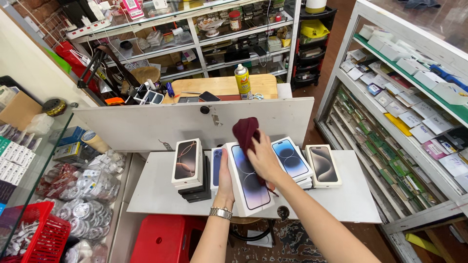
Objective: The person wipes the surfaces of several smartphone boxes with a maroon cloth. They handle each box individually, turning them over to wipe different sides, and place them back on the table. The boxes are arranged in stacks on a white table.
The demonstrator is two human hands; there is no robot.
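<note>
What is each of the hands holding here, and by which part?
The left hand grips a white phone box along its left edge. The right hand presses a dark red cloth onto the box's top face, holding the cloth's lower end.

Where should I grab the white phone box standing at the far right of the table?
Probably by its two long side edges, coming from above and in front. The white phone box lies tilted on a stack, its right edge free; the neighbouring box crowds its left. Both the left hand and right hand are busy.
</note>
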